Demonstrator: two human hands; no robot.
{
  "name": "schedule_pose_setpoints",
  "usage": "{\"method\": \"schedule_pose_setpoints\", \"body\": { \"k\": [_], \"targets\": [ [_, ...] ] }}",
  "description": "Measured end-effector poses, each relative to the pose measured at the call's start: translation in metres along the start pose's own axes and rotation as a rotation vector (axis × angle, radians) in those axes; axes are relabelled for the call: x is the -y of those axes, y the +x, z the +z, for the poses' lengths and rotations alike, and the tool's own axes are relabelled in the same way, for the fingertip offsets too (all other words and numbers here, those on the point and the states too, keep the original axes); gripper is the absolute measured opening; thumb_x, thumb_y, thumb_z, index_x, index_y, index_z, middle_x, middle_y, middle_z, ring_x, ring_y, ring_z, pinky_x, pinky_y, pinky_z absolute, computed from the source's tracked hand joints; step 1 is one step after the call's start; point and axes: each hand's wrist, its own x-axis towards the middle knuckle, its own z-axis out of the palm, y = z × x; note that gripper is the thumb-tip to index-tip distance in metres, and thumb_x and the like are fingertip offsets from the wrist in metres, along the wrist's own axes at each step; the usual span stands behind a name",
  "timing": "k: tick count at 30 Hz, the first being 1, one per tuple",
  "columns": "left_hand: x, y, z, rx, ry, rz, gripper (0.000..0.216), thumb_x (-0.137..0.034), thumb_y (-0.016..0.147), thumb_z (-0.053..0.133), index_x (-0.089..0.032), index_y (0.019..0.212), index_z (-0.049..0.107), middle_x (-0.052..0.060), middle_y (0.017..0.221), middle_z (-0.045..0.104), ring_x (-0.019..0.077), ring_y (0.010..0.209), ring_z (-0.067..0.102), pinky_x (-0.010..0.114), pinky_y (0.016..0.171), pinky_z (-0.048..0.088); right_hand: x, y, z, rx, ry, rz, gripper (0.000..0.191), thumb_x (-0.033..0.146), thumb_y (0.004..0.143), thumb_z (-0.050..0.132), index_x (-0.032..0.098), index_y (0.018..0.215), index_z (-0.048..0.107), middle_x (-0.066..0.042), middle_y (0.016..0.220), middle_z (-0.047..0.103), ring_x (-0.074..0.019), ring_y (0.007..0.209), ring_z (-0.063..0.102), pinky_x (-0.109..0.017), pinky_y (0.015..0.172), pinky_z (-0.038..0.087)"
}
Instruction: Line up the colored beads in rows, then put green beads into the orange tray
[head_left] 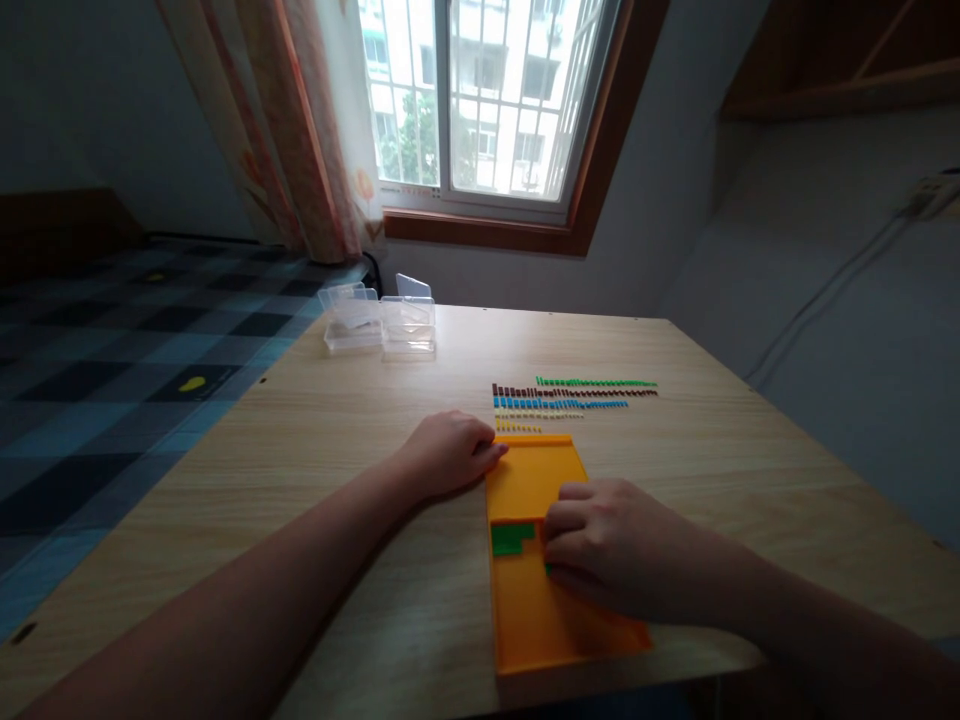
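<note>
An orange tray (pixel 534 620) lies on the table in front of me, with a crossbar dividing it into a far and a near section. My left hand (pixel 452 450) grips the tray's far left corner, fingers curled and thumb on the rim. Green pieces (pixel 512 539) sit together in the near section's upper left corner. Over the tray's right side, my right hand (pixel 600 540) has its fingers pinched together, low against the near section. A bit of a small green piece (pixel 548 568) shows at its fingertips; the rest is hidden.
Beyond the tray, small pieces lie in rows: green (pixel 596 382), dark brown (pixel 574 392), blue (pixel 559 403), pale (pixel 536 414) and yellow (pixel 517 425). Clear plastic boxes (pixel 409 325) with raised lids stand at the table's far left. A checked bed (pixel 150 370) adjoins the left.
</note>
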Motion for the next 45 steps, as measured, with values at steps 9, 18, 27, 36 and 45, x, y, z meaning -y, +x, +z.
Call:
{"method": "schedule_pose_setpoints", "body": {
  "k": [9,18,27,36,45],
  "targets": [
    [0.000,0.000,0.000,0.003,0.006,0.004,0.039,-0.043,0.093,0.051,-0.019,0.067,0.066,0.006,0.070,0.068,0.0169,0.061,0.055,0.029,0.056,0.031,-0.009,-0.009,-0.013,-0.042,-0.026,-0.117,0.021,0.025,0.096,0.056,0.021,0.077,0.065,-0.002,0.085,0.060,-0.0151,0.076,0.051,-0.032,0.065,0.033],
    [0.000,0.000,0.000,0.013,0.019,0.005,0.039,-0.044,0.093,0.051,-0.019,0.068,0.068,0.007,0.072,0.070,0.0178,0.063,0.056,0.030,0.056,0.031,-0.014,-0.002,-0.003,-0.024,-0.022,-0.123,0.017,0.024,0.095,0.056,0.023,0.087,0.071,-0.002,0.083,0.059,-0.0145,0.074,0.050,-0.031,0.063,0.032],
    [-0.001,-0.001,0.000,0.012,0.014,0.000,0.040,-0.045,0.093,0.050,-0.020,0.070,0.070,0.007,0.075,0.071,0.0188,0.065,0.057,0.030,0.059,0.033,-0.012,-0.001,0.002,-0.065,-0.086,-0.092,0.023,0.030,0.102,0.047,0.024,0.096,0.069,-0.002,0.085,0.059,-0.0152,0.075,0.048,-0.033,0.062,0.027],
    [0.000,-0.001,0.001,0.002,0.031,0.014,0.040,-0.045,0.093,0.050,-0.019,0.070,0.070,0.007,0.075,0.072,0.0184,0.065,0.059,0.030,0.057,0.031,-0.014,0.003,0.003,-0.028,-0.058,-0.099,0.023,0.028,0.100,0.048,0.022,0.091,0.068,-0.002,0.085,0.058,-0.0147,0.075,0.048,-0.032,0.063,0.028],
    [-0.001,0.000,0.000,0.009,0.031,0.008,0.040,-0.045,0.093,0.050,-0.020,0.070,0.070,0.007,0.074,0.071,0.0180,0.063,0.057,0.030,0.056,0.029,-0.013,0.003,0.005,-0.024,-0.055,-0.092,0.021,0.027,0.100,0.050,0.022,0.095,0.070,-0.003,0.087,0.060,-0.0153,0.076,0.050,-0.032,0.062,0.028]
  ]
}}
